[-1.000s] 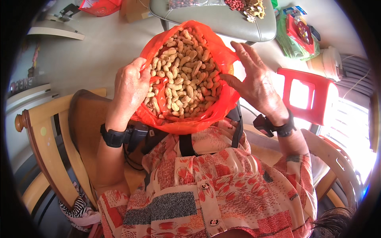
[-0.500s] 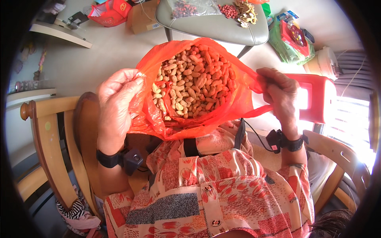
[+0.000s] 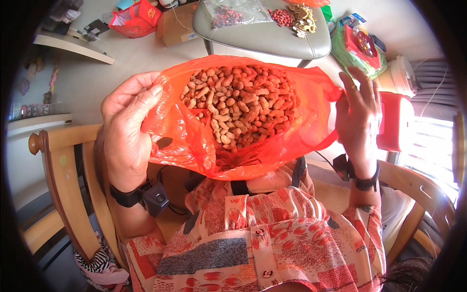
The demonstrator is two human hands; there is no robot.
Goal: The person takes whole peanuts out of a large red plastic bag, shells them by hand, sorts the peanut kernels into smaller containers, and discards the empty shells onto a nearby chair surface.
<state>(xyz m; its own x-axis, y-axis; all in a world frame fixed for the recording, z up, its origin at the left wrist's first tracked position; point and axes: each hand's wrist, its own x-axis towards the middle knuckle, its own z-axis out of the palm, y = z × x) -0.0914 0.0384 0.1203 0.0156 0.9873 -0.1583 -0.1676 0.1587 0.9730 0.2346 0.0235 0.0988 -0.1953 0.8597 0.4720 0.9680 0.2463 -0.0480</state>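
A red plastic bag (image 3: 318,104), its mouth spread wide, holds a heap of unshelled peanuts (image 3: 245,109) in front of my chest. My left hand (image 3: 129,117) pinches the bag's left rim between thumb and fingers. At the opposite side, my right hand (image 3: 359,114) has its fingers stretched upward and apart. The bag's right handle reaches to this hand's palm side; whether the thumb hooks it is hidden. Around each wrist sits a black strap, the left one carrying a small dark camera (image 3: 155,198).
Beyond the bag stands a grey-topped stool (image 3: 262,41) bearing a clear bag (image 3: 238,13), red kernels (image 3: 281,18) and empty shells (image 3: 304,22). Wooden chairs (image 3: 63,180) flank me. A red plastic container (image 3: 396,121) is right of my right hand; a cardboard box (image 3: 177,29) lies at the back.
My right hand has gone from a closed grip on the bag's handle to outstretched fingers. My left hand has shifted left and the bag's mouth has widened, tipping lower.
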